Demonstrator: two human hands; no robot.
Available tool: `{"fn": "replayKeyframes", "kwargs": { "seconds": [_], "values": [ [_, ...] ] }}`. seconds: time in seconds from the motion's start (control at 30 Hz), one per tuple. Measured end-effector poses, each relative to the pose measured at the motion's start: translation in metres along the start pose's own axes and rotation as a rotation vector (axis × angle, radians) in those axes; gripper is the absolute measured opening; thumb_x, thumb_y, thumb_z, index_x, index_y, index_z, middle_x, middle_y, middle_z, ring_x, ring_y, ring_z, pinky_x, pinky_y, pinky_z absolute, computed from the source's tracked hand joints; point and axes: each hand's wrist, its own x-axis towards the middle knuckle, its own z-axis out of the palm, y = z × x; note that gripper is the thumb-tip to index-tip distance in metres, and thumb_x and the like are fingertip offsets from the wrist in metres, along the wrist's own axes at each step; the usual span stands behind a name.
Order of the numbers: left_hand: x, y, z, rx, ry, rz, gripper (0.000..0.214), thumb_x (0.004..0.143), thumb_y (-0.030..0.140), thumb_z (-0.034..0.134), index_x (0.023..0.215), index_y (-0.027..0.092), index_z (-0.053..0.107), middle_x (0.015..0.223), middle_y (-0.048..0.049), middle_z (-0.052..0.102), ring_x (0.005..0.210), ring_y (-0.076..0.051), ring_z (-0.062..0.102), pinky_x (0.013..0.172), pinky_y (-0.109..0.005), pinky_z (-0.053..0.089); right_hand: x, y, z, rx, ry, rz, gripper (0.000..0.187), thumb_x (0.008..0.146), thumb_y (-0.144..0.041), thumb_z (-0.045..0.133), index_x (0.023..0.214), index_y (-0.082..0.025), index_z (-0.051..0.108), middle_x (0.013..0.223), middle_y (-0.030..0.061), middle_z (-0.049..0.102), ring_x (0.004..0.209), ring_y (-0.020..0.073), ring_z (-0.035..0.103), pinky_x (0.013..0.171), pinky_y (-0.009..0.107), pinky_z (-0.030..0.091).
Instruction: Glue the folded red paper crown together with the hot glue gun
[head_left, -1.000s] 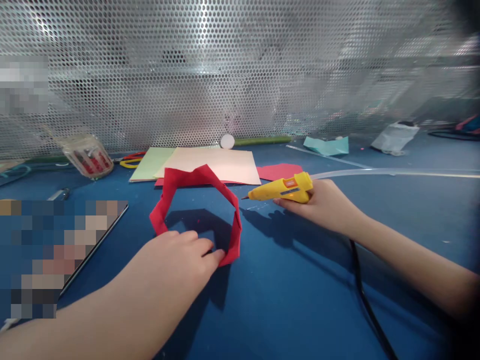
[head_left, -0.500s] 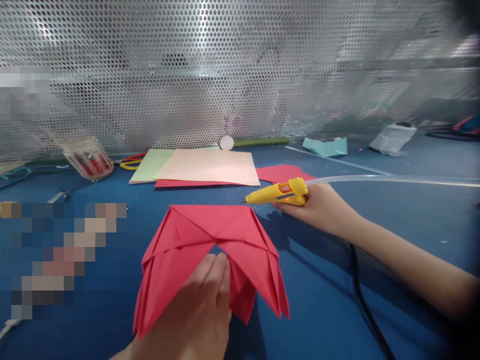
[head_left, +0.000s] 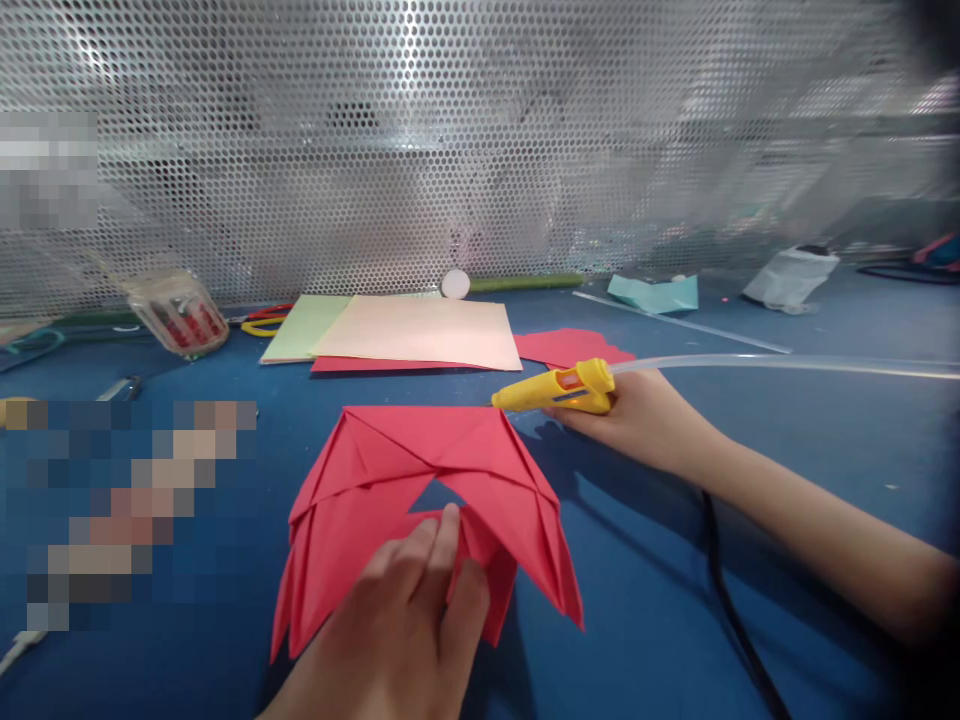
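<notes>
A folded red paper piece (head_left: 420,440) stands arched in front of me, with creased flaps and a small triangular gap in its middle. My left hand (head_left: 405,600) is at its near side, fingers on the inner red layer below the gap and thumb to the right; the hand appears to grip that layer. Beyond the paper's far right corner, my right hand (head_left: 637,415) is wrapped round a yellow hot glue gun (head_left: 555,388). The nozzle points left, close to the paper's far edge. A long clear glue stick (head_left: 750,365) runs out of its back.
Behind the paper lie cream and green sheets (head_left: 427,325) and red paper (head_left: 574,347). A tilted jar (head_left: 178,315) and scissors (head_left: 262,326) are at the left. A teal scrap (head_left: 654,294) lies back right. A black cord (head_left: 731,605) hangs below my right wrist. A perforated metal panel (head_left: 420,150) bounds the table.
My left hand has shifted from under the paper's front flap to over its inner layer, and the thumb now shows. The middle gap looks wider. The glue gun has barely moved.
</notes>
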Motion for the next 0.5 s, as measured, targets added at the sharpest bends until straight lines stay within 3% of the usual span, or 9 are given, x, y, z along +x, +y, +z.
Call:
{"fn": "replayKeyframes", "kwargs": {
  "seconds": [0.13, 0.2, 0.37, 0.5],
  "values": [
    [0.004, -0.004, -0.009, 0.095, -0.078, 0.100, 0.036, 0.086, 0.002, 0.036, 0.115, 0.008, 0.056, 0.103, -0.0103, 0.072, 0.103, -0.023, 0.064, 0.090, -0.032, 0.046, -0.002, -0.003, -0.003, -0.008, -0.002, 0.005, 0.032, 0.072, -0.053, 0.057, 0.072, -0.022, 0.065, 0.065, 0.0027, 0.068, 0.060, 0.0233, 0.064, 0.053, 0.031, 0.044],
    [0.006, -0.006, -0.014, 0.021, -0.110, 0.055, 0.037, 0.086, 0.002, 0.034, 0.115, 0.009, 0.056, 0.103, -0.0105, 0.071, 0.097, -0.023, 0.066, 0.087, -0.033, 0.049, -0.003, -0.005, -0.003, -0.013, -0.005, 0.010, 0.032, 0.072, -0.053, 0.056, 0.072, -0.022, 0.065, 0.066, 0.0026, 0.069, 0.061, 0.0233, 0.064, 0.053, 0.031, 0.045],
    [0.008, -0.006, -0.016, -0.131, -0.018, -0.093, 0.035, 0.084, 0.004, 0.041, 0.116, 0.010, 0.054, 0.111, -0.0136, 0.069, 0.101, -0.025, 0.066, 0.084, -0.032, 0.053, -0.003, -0.003, -0.002, -0.024, -0.012, 0.025, 0.030, 0.072, -0.051, 0.057, 0.072, -0.021, 0.066, 0.068, 0.0027, 0.070, 0.062, 0.0231, 0.065, 0.053, 0.031, 0.045],
    [0.007, -0.004, -0.012, -0.238, -0.033, -0.149, 0.037, 0.083, 0.008, 0.041, 0.119, 0.012, 0.051, 0.105, -0.0125, 0.071, 0.099, -0.026, 0.067, 0.078, -0.034, 0.057, -0.005, -0.001, -0.001, -0.038, -0.022, 0.034, 0.030, 0.071, -0.051, 0.058, 0.070, -0.022, 0.066, 0.067, 0.0023, 0.069, 0.061, 0.0228, 0.064, 0.053, 0.031, 0.045]
  ]
}}
